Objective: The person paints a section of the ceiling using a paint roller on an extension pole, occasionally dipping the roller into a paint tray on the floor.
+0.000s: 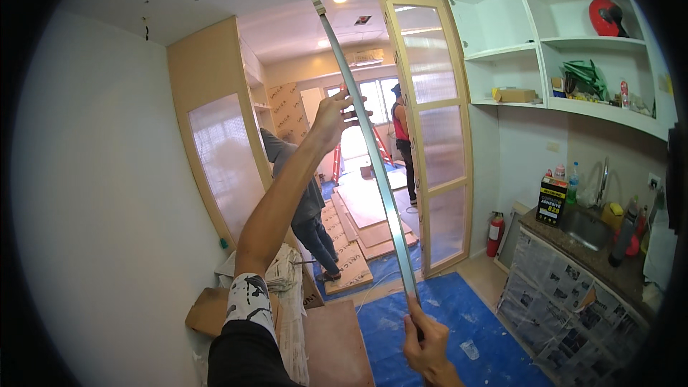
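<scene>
A long, slim silver-grey pole [383, 186] slants up through the middle of the view. Its far end carries a pale, striped, brush-like tip [317, 3] close to the ceiling; whether they touch I cannot tell. My left hand [334, 120] is raised and holds the pole at its upper part, with fingers showing beyond its right side. Lower down, my right hand [427, 340] is wrapped around the pole's near end. A black sleeve and a black-and-white patterned band cover part of my left arm.
Wooden framed doors with translucent panels [437, 136] flank the opening. Beyond it, one person in grey [304, 179] leans left and another in red [403, 129] stands. Blue sheeting [444, 322] covers floor. Right are white shelves [502, 50], a sink [584, 229] and a black can [552, 201].
</scene>
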A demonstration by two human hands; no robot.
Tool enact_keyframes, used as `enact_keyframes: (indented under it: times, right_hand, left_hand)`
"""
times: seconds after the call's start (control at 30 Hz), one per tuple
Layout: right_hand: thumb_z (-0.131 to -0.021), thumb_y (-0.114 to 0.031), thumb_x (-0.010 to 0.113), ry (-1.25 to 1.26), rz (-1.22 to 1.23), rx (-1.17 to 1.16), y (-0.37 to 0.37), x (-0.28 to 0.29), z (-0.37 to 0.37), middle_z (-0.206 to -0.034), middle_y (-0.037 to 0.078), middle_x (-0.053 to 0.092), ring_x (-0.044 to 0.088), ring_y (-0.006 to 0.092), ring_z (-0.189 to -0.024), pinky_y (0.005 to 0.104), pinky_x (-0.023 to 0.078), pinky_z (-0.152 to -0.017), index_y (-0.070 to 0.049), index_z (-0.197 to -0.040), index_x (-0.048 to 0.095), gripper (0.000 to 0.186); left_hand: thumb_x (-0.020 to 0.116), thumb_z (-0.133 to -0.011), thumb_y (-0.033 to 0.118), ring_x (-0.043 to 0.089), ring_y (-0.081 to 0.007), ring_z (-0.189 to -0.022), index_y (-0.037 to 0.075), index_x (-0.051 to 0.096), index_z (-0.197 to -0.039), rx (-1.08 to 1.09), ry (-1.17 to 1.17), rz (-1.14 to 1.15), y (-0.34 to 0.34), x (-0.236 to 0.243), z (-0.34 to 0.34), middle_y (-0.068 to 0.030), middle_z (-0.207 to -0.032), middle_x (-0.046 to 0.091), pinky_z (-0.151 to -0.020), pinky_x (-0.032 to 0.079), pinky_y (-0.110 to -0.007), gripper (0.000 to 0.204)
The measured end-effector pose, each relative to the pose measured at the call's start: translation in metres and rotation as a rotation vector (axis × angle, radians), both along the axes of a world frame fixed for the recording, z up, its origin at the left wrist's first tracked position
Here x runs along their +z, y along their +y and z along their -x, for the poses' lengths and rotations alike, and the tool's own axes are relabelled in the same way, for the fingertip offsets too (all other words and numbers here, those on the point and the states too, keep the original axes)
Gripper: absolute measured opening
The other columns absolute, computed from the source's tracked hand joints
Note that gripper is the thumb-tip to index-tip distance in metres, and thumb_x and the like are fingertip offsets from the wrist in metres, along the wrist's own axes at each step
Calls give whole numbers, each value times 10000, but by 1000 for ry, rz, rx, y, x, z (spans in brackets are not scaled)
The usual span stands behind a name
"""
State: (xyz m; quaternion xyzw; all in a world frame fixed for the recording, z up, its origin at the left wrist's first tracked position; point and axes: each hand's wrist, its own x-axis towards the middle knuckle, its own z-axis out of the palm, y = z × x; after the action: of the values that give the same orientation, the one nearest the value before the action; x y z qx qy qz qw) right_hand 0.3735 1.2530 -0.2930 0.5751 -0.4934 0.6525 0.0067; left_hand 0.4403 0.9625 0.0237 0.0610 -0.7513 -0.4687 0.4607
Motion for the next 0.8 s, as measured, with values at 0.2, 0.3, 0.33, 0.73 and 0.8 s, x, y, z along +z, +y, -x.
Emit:
enact_keyframes:
  times: [0.2,0.3,0.33,0.73,0.8]
  right_hand:
    - [-865,-1,575,-31,77,-55,85,-49,-1,-581,166,490,487,270,-451,372,368,-446,34,-990,633,142]
    - [-860,1,575,-78,40,5,156,-79,-12,-577,174,487,481,278,-448,381,353,-441,37,-934,632,100]
    - [-838,12,598,-61,18,-12,182,-95,-15,-648,192,539,525,289,-487,376,390,-459,38,-980,636,149]
    - [-833,14,591,5,-113,11,297,-123,-17,-644,190,530,511,304,-488,393,376,-457,28,-953,633,127]
    - [-836,1,588,-14,-159,33,263,-118,-13,-616,185,512,492,312,-482,409,358,-450,19,-914,636,93]
  left_hand:
    - [427,-972,178,616,-252,-966,-50,420,-1316,-24,-20,73,106,-27,0,-140,-1137,566,-823,473,-347,413]
    - [419,-977,190,619,-245,-961,-43,410,-1331,-71,-38,93,175,-49,-18,-140,-1139,566,-821,481,-347,423]
    - [433,-975,169,627,-260,-943,-35,374,-1359,-94,-37,70,201,-57,-22,-153,-1133,563,-832,508,-366,439]
    - [444,-966,128,633,-260,-966,-27,387,-1327,-29,-90,-147,286,-114,-50,-140,-1148,550,-816,537,-356,397]
    - [434,-968,133,629,-272,-981,-23,387,-1326,-18,-110,-141,250,-101,-52,-149,-1168,542,-807,534,-354,393]
